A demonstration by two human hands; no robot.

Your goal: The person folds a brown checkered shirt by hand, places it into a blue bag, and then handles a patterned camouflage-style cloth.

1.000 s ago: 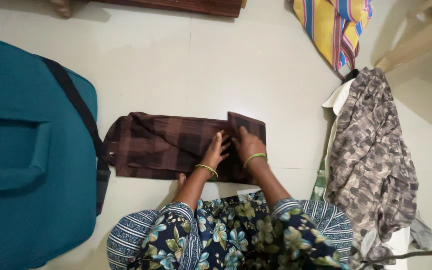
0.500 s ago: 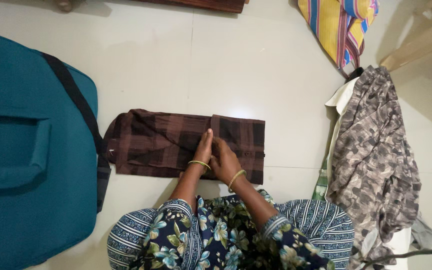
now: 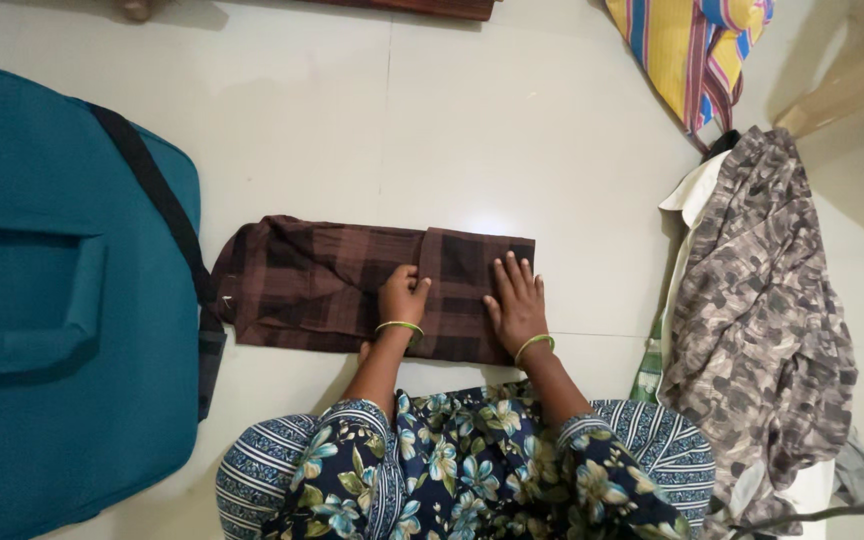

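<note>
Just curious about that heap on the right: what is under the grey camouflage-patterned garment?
Under the camouflage garment a white cloth shows at its upper left and bottom edges, plus a green strip beside it. A grey scrap peeks out lower right. Anything deeper is covered.

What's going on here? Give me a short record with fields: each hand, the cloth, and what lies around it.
Left hand: left hand, fingers curled, pressing on the brown checked cloth near its middle
Right hand: right hand, flat and spread on the cloth's folded right part
Cloth: folded into a long band on the pale tiled floor
To the left: teal bag with a dark strap
To the right: grey patterned garment on a pile
Top right: yellow striped cloth
</note>
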